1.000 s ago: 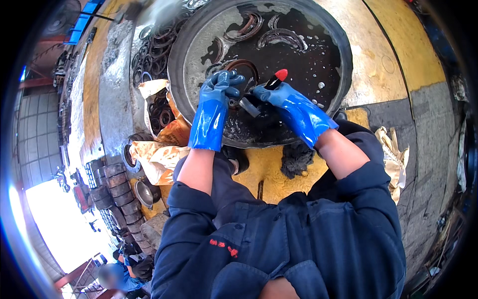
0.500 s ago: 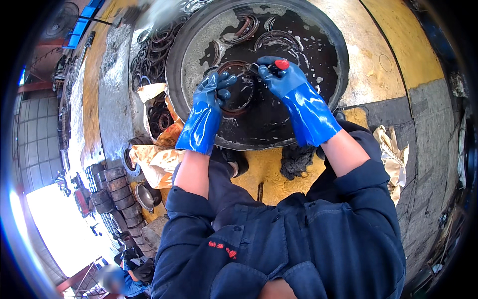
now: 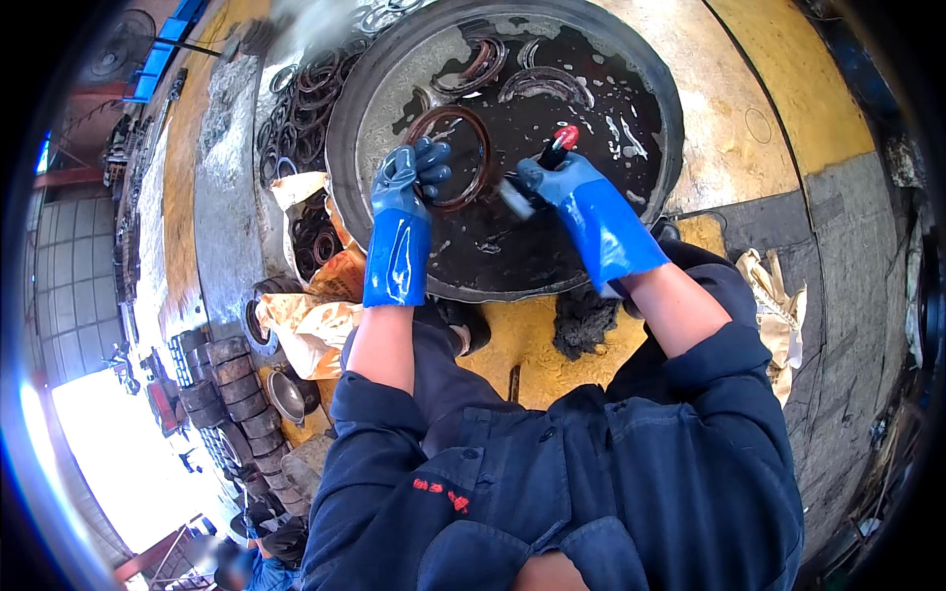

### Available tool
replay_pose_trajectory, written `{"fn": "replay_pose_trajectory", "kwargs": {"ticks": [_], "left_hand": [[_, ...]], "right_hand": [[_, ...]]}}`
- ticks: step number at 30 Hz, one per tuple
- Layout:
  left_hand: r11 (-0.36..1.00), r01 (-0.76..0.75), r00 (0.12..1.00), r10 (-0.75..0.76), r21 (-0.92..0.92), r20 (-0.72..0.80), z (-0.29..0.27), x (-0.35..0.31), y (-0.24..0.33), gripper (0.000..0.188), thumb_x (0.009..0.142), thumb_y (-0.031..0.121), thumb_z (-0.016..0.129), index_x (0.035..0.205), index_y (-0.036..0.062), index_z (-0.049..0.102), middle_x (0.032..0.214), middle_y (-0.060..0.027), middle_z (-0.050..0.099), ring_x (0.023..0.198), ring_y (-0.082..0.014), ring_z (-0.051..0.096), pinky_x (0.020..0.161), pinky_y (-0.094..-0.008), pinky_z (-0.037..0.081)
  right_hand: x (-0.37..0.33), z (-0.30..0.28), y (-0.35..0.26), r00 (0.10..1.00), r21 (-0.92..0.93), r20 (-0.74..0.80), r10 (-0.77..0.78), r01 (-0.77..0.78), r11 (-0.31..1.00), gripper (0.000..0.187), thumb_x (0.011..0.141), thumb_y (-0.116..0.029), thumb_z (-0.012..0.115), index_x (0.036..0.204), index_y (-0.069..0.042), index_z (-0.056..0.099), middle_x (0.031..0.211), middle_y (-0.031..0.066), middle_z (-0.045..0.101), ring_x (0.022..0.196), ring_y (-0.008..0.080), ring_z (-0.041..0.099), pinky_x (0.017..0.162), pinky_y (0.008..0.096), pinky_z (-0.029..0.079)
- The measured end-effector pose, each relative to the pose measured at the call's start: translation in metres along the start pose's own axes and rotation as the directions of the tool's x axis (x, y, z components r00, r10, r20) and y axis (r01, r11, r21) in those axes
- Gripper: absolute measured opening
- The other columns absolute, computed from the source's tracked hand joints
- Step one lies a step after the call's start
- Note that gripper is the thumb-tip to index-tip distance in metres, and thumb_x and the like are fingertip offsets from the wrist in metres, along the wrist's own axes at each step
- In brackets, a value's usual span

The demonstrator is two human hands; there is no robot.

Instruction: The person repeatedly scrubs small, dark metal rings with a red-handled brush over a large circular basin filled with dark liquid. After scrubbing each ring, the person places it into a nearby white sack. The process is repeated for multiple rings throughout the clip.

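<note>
Blue rubber gloves cover both my hands over a wide round basin (image 3: 673,148) of dark liquid. My left hand (image 3: 404,175) is closed on the lower left side of a reddish-brown ring (image 3: 484,163), tilted above the liquid. To the right, my right hand (image 3: 570,179) grips a tool with a black, red-ended handle (image 3: 555,154). The tool's greyish head (image 3: 515,197) points down and left beside the ring; motion blurs it, so its kind is unclear. At the far side of the basin lie more rings, including a dark, partly sunken one (image 3: 547,83).
Many dark rings (image 3: 301,108) are heaped left of the basin. An open paper sack (image 3: 301,187) with rings inside stands near its left edge. Further left are stacked dark cylinders (image 3: 236,379) and a metal bowl (image 3: 287,394). A dark rag-like lump (image 3: 583,323) lies below the basin.
My right hand has drawn down and away from the ring, swinging the tool's head lower. My left hand has shifted slightly left, with the ring tilting more into view.
</note>
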State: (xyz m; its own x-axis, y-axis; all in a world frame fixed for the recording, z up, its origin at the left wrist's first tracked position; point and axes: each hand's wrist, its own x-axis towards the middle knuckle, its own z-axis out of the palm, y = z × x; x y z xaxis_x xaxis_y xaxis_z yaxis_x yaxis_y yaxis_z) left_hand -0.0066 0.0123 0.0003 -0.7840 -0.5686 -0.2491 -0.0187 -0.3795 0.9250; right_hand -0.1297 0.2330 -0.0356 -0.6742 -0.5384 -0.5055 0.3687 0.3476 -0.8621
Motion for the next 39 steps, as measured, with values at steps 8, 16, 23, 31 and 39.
{"fn": "replay_pose_trajectory", "kwargs": {"ticks": [8,16,23,31,39], "left_hand": [[0.914,0.208,0.956,-0.114,-0.349,0.272,-0.008,0.014,-0.015,0.054,0.1,0.048,0.055,0.134,0.0066,0.058,0.129,-0.0172,0.066,0.103,-0.0291,0.069,0.076,-0.035,0.058],[-0.176,-0.634,0.579,0.537,0.753,0.613,0.026,-0.009,0.017,0.067,0.065,0.024,0.088,0.125,0.0058,0.063,0.12,-0.0175,0.069,0.108,-0.0345,0.068,0.093,-0.0416,0.054],[0.151,-0.616,0.777,-0.041,0.773,0.628,0.042,-0.026,-0.001,0.037,0.081,0.012,0.074,0.117,0.0097,0.069,0.103,-0.0167,0.072,0.096,-0.0355,0.069,0.084,-0.0411,0.055],[0.761,0.032,0.974,-0.169,0.648,0.151,0.025,-0.027,0.015,0.033,0.09,0.021,0.071,0.118,0.0039,0.069,0.088,-0.0054,0.07,0.077,-0.0121,0.064,0.072,-0.0276,0.052],[0.872,0.044,0.977,-0.14,0.487,0.163,0.016,-0.016,0.0,0.031,0.091,0.016,0.069,0.118,0.0017,0.067,0.092,-0.0071,0.074,0.066,-0.011,0.062,0.06,-0.0232,0.047]], "right_hand": [[-0.006,-0.014,-0.003,0.972,0.067,0.158,-0.174,0.165,0.984,0.053,0.088,-0.051,0.076,0.115,-0.005,0.072,0.101,0.0113,0.074,0.092,0.016,0.066,0.088,0.0327,0.051],[-0.027,-0.009,-0.028,0.808,-0.84,0.256,-0.531,0.458,0.292,0.023,0.084,-0.027,0.071,0.105,-0.017,0.072,0.098,0.0082,0.072,0.096,0.0341,0.069,0.08,0.0457,0.055],[-0.019,0.005,-0.015,0.791,-0.885,0.336,-0.512,0.451,0.117,0.03,0.086,-0.017,0.068,0.115,-0.02,0.071,0.107,0.0079,0.073,0.094,0.032,0.07,0.079,0.0417,0.057],[0.0,-0.041,-0.037,0.96,0.232,-0.135,-0.245,0.271,0.934,0.03,0.092,-0.025,0.076,0.113,-0.003,0.073,0.099,0.0076,0.075,0.082,0.0161,0.07,0.072,0.0283,0.056],[0.02,-0.011,-0.022,0.96,0.26,-0.023,-0.281,0.277,0.925,0.038,0.087,-0.033,0.078,0.107,-0.002,0.074,0.1,0.01,0.075,0.091,0.0179,0.069,0.088,0.0332,0.054]]}}
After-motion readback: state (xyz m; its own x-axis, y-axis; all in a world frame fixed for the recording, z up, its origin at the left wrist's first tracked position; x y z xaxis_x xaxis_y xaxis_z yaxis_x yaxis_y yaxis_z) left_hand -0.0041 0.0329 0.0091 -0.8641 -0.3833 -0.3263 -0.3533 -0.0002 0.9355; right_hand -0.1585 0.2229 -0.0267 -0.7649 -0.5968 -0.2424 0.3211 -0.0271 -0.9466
